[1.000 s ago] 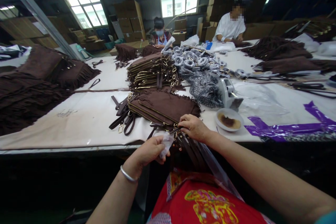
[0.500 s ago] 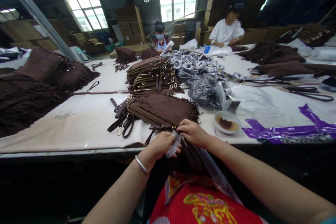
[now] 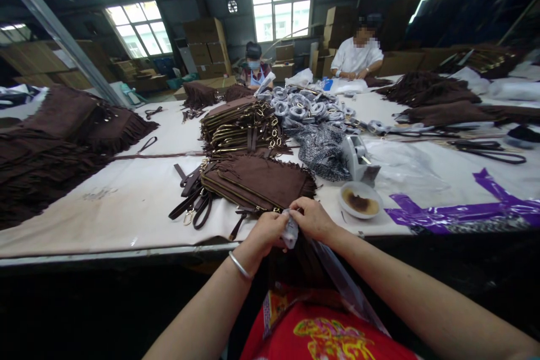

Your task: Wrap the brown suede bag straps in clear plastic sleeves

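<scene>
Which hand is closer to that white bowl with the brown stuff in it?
Right. The right hand is left of the white bowl, not touching it; the left hand is farther left, beyond the right.

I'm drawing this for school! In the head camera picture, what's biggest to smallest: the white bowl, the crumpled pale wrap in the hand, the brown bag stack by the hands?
1. Brown bag stack
2. White bowl
3. Crumpled pale wrap: partly hidden, but the part showing looks smallest
</scene>
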Motion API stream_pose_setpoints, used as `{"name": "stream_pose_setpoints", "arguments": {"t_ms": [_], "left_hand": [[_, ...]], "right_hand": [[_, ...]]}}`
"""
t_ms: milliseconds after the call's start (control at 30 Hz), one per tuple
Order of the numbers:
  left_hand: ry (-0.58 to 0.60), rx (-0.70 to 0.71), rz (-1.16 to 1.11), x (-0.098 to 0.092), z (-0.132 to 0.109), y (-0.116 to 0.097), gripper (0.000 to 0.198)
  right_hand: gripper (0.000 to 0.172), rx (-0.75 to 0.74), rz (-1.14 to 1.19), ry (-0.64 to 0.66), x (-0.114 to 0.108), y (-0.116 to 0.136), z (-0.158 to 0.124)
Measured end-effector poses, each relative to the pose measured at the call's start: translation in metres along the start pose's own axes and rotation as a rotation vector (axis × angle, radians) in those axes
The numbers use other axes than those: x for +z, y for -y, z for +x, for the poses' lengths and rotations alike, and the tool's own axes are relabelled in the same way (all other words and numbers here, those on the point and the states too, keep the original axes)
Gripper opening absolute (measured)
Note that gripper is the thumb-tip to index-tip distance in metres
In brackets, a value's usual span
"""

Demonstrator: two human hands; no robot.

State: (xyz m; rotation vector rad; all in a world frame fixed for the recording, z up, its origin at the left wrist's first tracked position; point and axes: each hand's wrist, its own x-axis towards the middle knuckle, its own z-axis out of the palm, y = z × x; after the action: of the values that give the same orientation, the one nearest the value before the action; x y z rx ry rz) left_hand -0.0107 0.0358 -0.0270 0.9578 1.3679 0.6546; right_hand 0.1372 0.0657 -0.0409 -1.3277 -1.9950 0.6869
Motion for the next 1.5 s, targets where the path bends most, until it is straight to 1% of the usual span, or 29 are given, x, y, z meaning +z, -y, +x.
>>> {"name": "stream_pose_setpoints", "arguments": {"t_ms": [67,133,267,400,467,533,633,733,767,833,900,967,1000,1067,1133,1167,1233,1300,1367,1400,1467,1500], "left_hand": [[0.009,-0.015,0.006,0.0,0.003,-0.001,0.027],[0.023,-0.026,0.015,0.001,0.007,-0.002,0.021],[0.056,-0.041,0.025,0.007,0.01,0.0,0.011],[0.032,-0.004,0.074,0.011,0.007,0.004,0.006],[-0.003,0.028,0.127,0.011,0.004,0.007,0.007],[-0.06,0.074,0.193,0.011,0.002,0.009,0.012],[-0.169,0.17,0.292,0.009,-0.002,0.012,0.019],[-0.274,0.309,0.521,0.009,-0.007,0.018,0.022],[-0.301,0.348,0.62,0.01,-0.008,0.02,0.023],[-0.334,0.387,0.789,0.012,-0.011,0.024,0.025],[-0.35,0.395,0.864,0.013,-0.014,0.027,0.026],[-0.38,0.421,0.892,0.014,-0.015,0.03,0.029],[-0.396,0.44,0.893,0.015,-0.015,0.03,0.032],[-0.424,0.474,0.882,0.015,-0.014,0.031,0.032],[-0.439,0.474,0.865,0.015,-0.012,0.032,0.028],[-0.445,0.463,0.856,0.014,-0.011,0.033,0.026],[-0.448,0.427,0.847,0.013,-0.009,0.033,0.024],[-0.427,0.386,0.817,0.009,-0.009,0.031,0.022],[-0.393,0.331,0.665,0.004,-0.009,0.025,0.018],[-0.375,0.298,0.559,0.002,-0.009,0.021,0.016],[-0.333,0.232,0.361,-0.003,-0.008,0.014,0.02],[-0.306,0.201,0.289,-0.004,-0.008,0.011,0.024]], "right_hand": [[0.011,0.06,0.002,0.007,-0.001,0.001,0.001],[0.011,0.088,0.03,0.02,-0.002,0.001,0.003],[0.013,0.101,0.026,0.034,-0.002,-0.002,0.005],[0.016,0.103,-0.068,0.09,-0.002,-0.007,0.006],[0.016,0.103,-0.098,0.136,-0.002,-0.008,0.007],[0.016,0.093,-0.098,0.169,-0.004,-0.008,0.007],[0.021,0.066,-0.059,0.159,-0.007,-0.005,0.008],[0.03,0.052,-0.035,0.149,-0.008,0.0,0.01],[0.03,0.05,-0.036,0.156,-0.008,0.002,0.011],[0.025,0.044,-0.036,0.181,-0.007,0.004,0.013],[0.02,0.041,-0.036,0.216,-0.005,0.006,0.014],[0.018,0.036,-0.04,0.211,-0.002,0.008,0.014],[0.017,0.024,-0.05,0.182,0.0,0.01,0.014],[0.016,-0.005,-0.083,0.08,0.004,0.013,0.014],[0.017,-0.029,-0.126,-0.009,0.01,0.015,0.013],[0.018,-0.039,-0.146,-0.031,0.012,0.016,0.014],[0.019,-0.041,-0.175,-0.022,0.016,0.015,0.016],[0.022,-0.019,-0.191,0.042,0.017,0.012,0.019],[0.025,0.008,-0.2,0.089,0.013,0.007,0.021],[0.027,0.007,-0.201,0.088,0.009,0.005,0.02],[0.024,-0.061,-0.179,0.047,0.0,0.0,0.017],[0.02,-0.131,-0.154,0.032,-0.004,-0.002,0.014]]}}
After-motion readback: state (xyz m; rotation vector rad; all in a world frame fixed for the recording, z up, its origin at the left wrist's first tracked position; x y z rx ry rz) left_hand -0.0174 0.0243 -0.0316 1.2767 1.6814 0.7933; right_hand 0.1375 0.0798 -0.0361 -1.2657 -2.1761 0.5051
